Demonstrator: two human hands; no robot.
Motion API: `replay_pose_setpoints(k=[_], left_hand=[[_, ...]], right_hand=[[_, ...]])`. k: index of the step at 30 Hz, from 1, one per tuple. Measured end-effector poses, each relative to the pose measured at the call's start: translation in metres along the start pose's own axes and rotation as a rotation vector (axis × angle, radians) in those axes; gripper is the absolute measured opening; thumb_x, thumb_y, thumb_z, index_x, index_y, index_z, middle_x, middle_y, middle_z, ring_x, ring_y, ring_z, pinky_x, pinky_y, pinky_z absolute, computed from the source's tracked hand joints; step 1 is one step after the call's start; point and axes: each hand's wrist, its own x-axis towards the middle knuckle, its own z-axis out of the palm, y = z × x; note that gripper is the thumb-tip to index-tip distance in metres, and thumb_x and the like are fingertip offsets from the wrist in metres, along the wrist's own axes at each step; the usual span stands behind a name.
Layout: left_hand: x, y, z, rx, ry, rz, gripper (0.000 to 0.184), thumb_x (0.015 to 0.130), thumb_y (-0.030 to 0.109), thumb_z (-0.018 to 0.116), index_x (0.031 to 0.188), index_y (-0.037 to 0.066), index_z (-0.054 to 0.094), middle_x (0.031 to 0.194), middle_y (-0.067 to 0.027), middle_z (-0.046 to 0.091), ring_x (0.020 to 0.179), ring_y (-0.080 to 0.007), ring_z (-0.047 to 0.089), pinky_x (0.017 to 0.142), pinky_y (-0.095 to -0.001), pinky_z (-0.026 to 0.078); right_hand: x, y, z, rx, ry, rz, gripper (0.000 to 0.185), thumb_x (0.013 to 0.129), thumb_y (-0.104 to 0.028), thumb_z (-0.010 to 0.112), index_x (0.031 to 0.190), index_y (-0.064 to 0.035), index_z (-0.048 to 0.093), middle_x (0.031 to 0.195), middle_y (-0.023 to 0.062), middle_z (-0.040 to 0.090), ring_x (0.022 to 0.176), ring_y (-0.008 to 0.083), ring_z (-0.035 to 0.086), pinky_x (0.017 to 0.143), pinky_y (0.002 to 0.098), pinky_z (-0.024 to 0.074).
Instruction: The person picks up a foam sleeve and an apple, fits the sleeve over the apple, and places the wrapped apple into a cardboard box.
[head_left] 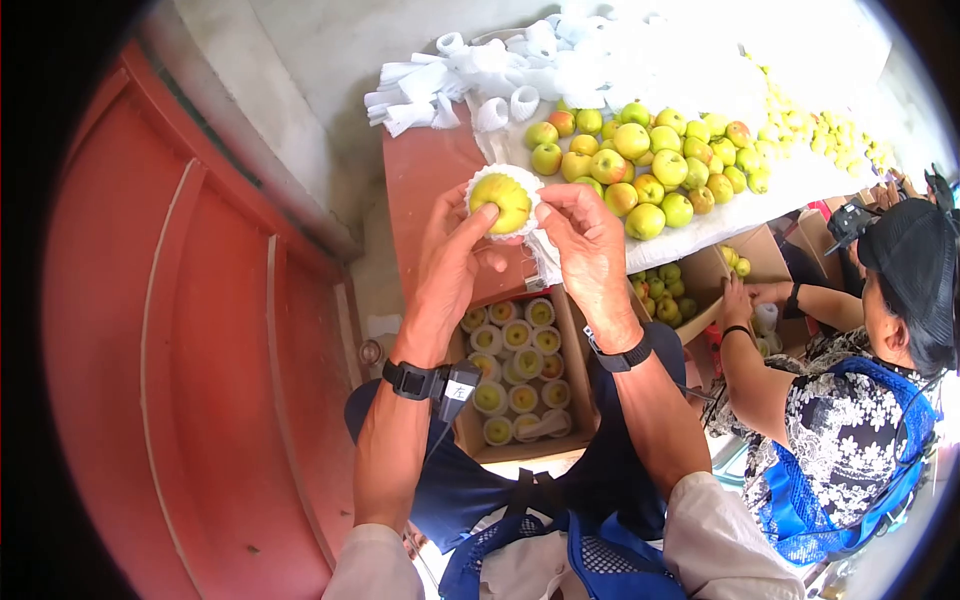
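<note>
My left hand is closed around a yellow-green apple, its thumb pressed on the apple's face near the hollow. A white foam net surrounds the apple like a cup, leaving the top bare. From the other side, my right hand pinches the net's edge between thumb and fingers. Both hands are raised in front of the table's near edge. Below them, between my knees, a cardboard box holds rows of apples in foam nets. One loose foam net lies on top at its near right corner.
Many bare apples cover the white cloth on the table, with a heap of foam nets behind. At right, a co-worker reaches into cardboard boxes with apples. A red door stands at left.
</note>
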Motion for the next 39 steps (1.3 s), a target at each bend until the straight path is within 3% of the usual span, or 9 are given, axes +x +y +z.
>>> replay_pose_setpoints(k=[8,14,16,19,23,25,29,34,39], left_hand=[[0.0,-0.001,-0.006,0.112,0.026,0.05,0.054,0.102,0.025,0.068,0.145,0.001,0.046,0.128,-0.0101,0.062,0.099,-0.0178,0.069,0.063,-0.0268,0.051],[-0.005,0.006,-0.002,0.32,0.053,0.114,0.049,0.095,0.017,0.077,0.139,0.007,0.057,0.127,-0.0077,0.063,0.095,-0.014,0.069,0.066,-0.0245,0.052],[0.0,0.001,-0.005,0.38,0.015,0.213,0.051,0.09,0.008,0.081,0.136,0.006,0.059,0.13,-0.009,0.061,0.101,-0.016,0.069,0.08,-0.0282,0.059],[0.004,-0.005,-0.01,0.453,0.002,0.256,0.053,0.091,0.007,0.08,0.139,0.007,0.058,0.132,-0.0057,0.063,0.096,-0.012,0.07,0.067,-0.0258,0.053],[0.005,-0.005,-0.012,0.454,-0.024,0.352,0.046,0.094,0.01,0.078,0.136,0.007,0.061,0.131,-0.0058,0.064,0.093,-0.0112,0.07,0.066,-0.0252,0.052],[0.002,0.0,-0.012,0.426,0.009,0.244,0.037,0.098,0.013,0.073,0.133,0.006,0.063,0.123,-0.0056,0.068,0.093,-0.0105,0.071,0.066,-0.0252,0.052],[0.0,-0.001,-0.016,0.453,0.044,0.181,0.029,0.102,0.013,0.068,0.13,0.005,0.066,0.114,-0.0039,0.072,0.09,-0.0098,0.071,0.066,-0.0245,0.052],[-0.003,-0.007,-0.014,0.721,0.158,0.495,0.017,0.102,0.006,0.065,0.118,0.0,0.069,0.105,-0.0055,0.074,0.081,-0.0122,0.069,0.07,-0.0271,0.054],[-0.002,-0.013,-0.01,0.854,0.228,0.592,0.013,0.1,0.001,0.065,0.112,-0.001,0.068,0.099,-0.0083,0.07,0.079,-0.0155,0.067,0.072,-0.0314,0.055]], right_hand=[[-0.004,-0.005,0.002,-0.016,-0.025,-0.008,0.017,0.098,-0.003,0.07,0.114,-0.0007,0.066,0.099,0.0008,0.066,0.089,0.0061,0.059,0.071,0.0223,0.0499],[-0.005,-0.025,0.004,-0.044,-0.014,0.162,0.033,0.095,-0.009,0.076,0.124,-0.0026,0.062,0.112,0.007,0.065,0.089,0.0089,0.06,0.072,0.0239,0.0523],[-0.004,-0.019,0.003,-0.12,-0.045,0.077,0.045,0.092,-0.008,0.077,0.133,-0.0045,0.06,0.122,0.0091,0.063,0.092,0.0112,0.062,0.075,0.0256,0.0531],[0.002,-0.006,-0.004,-0.253,-0.115,-0.037,0.051,0.091,-0.006,0.076,0.139,-0.0053,0.058,0.127,0.0091,0.063,0.093,0.0134,0.062,0.078,0.0275,0.0537],[0.001,-0.008,-0.005,-0.246,-0.136,0.028,0.054,0.09,-0.005,0.075,0.141,-0.0038,0.057,0.13,0.0086,0.063,0.094,0.0144,0.063,0.081,0.0287,0.0539],[0.001,-0.007,-0.006,-0.298,-0.106,0.019,0.052,0.091,-0.005,0.073,0.14,-0.003,0.057,0.131,0.0102,0.064,0.097,0.0157,0.064,0.082,0.0302,0.0543],[0.0,-0.002,-0.003,-0.326,-0.089,-0.044,0.052,0.091,-0.006,0.073,0.14,-0.0028,0.057,0.129,0.0126,0.064,0.099,0.0174,0.065,0.083,0.0307,0.0544],[-0.003,0.0,0.001,-0.391,-0.079,-0.068,0.048,0.089,-0.008,0.074,0.134,-0.001,0.06,0.121,0.0141,0.067,0.098,0.0206,0.067,0.081,0.0311,0.0543],[-0.008,-0.006,0.008,-0.441,-0.044,0.015,0.044,0.087,-0.01,0.076,0.127,-0.0014,0.062,0.108,0.0151,0.07,0.092,0.0238,0.069,0.08,0.0337,0.0544]])
